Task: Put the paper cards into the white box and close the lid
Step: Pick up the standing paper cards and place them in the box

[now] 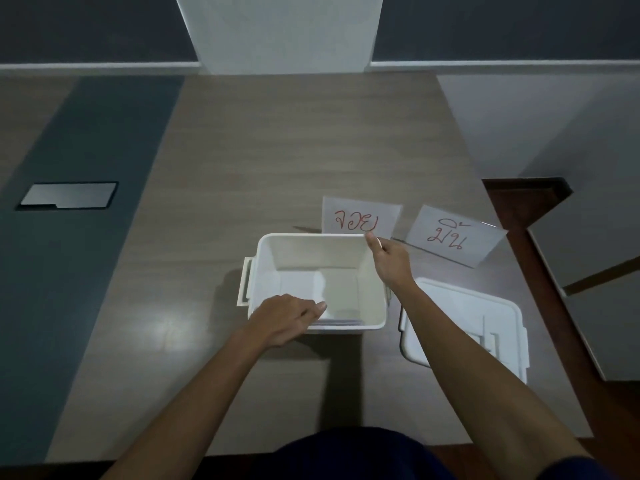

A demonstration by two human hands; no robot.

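Now the right hand pinches the near corner of a red-lettered card at the white box's one o'clock rim. The left hand, fingers loose and holding nothing, steadies the seven o'clock rim. Next, I judge, lift that card in; another card and the lid wait at three o'clock.
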